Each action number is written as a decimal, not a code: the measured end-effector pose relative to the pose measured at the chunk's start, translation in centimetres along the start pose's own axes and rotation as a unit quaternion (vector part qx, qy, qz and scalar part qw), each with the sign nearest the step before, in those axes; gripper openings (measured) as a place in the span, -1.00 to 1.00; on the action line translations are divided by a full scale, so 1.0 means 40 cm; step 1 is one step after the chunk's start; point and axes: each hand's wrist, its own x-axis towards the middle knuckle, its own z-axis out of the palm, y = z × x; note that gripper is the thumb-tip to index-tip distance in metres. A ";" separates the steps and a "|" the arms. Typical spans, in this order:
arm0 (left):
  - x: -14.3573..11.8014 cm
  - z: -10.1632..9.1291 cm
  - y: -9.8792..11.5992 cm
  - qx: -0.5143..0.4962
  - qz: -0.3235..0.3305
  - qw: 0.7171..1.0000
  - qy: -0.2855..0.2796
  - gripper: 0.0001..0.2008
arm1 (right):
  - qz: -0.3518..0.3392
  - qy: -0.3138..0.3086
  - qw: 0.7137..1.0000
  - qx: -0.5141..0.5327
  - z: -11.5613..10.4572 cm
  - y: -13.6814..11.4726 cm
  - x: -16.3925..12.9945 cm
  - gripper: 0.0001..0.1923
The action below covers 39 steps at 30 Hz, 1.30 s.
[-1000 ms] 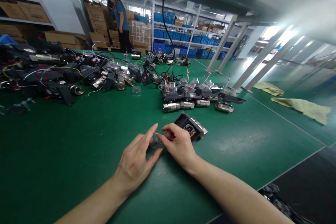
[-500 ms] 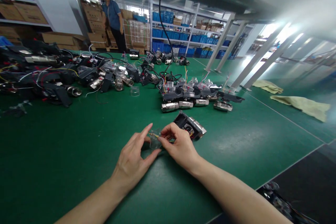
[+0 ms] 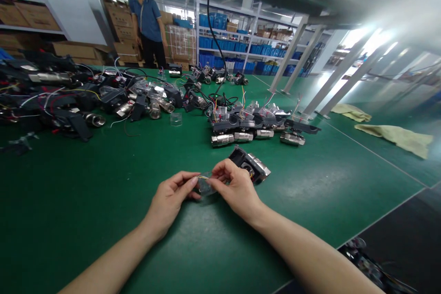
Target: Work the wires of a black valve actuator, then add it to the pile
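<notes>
Thin wires (image 3: 202, 177), yellow and pale, run between my two hands. My left hand (image 3: 169, 200) pinches their left end between thumb and forefinger. From the other side, my right hand (image 3: 236, 188) has its thumb and fingers closed on the same wires. A small clear plastic cover (image 3: 206, 187) sits just below the wires, between the hands. Right behind my right hand lies a black valve actuator housing with a metal ball valve (image 3: 260, 165); part of it is hidden by the hand.
A row of similar valve units (image 3: 248, 128) stands beyond my hands. Many more units and loose wires (image 3: 69, 96) are heaped at the left. Another clear cover (image 3: 176, 119) lies mid-table. Yellow cloths (image 3: 392, 138) are at right. A person in a blue shirt (image 3: 148, 20) stands behind the table.
My left thumb and forefinger, spread apart around the clear cover before, have closed on the wires. My right hand is nearly where it was. The person behind has come a little closer.
</notes>
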 end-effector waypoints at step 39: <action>-0.005 -0.006 -0.017 0.053 0.023 0.998 -0.014 -0.76 | -0.139 -0.070 0.958 -0.242 -0.037 -0.019 -0.014 -0.92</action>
